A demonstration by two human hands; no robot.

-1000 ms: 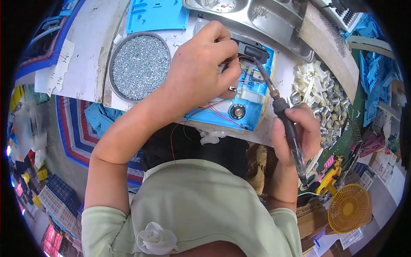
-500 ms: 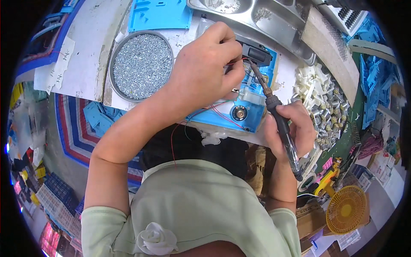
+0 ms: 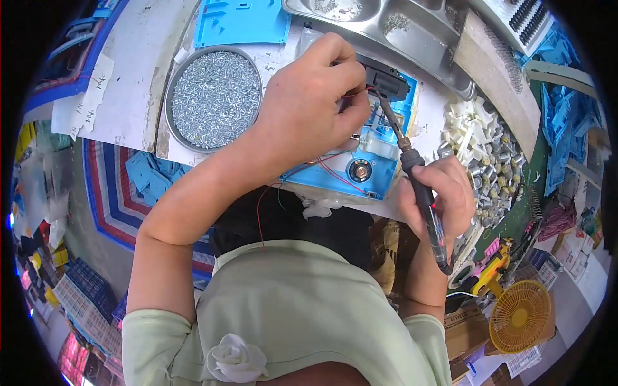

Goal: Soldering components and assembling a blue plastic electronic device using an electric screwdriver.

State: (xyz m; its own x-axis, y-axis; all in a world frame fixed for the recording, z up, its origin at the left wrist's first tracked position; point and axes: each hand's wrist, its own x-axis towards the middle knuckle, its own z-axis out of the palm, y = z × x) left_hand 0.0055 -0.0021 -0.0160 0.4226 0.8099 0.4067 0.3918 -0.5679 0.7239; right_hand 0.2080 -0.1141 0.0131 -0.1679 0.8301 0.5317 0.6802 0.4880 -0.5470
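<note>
Blue plastic casing (image 3: 381,168) by worktop's (image 3: 428,112) near edge, L hand (image 3: 315,103) pinching thin red wire (image 3: 368,89) over it, R hand (image 3: 445,196) gripping soldering iron (image 3: 423,192), tip nr wire, dish (image 3: 169,112) w/ silver bits (image 3: 214,100) further L along same edge

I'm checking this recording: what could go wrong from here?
The soldering iron in the right hand has its tip close to the left hand; if hot, a slip might burn a finger. The tip is also over the blue housing, which looks like plastic and might melt. A loose red wire hangs toward the shirt and might snag.
</note>
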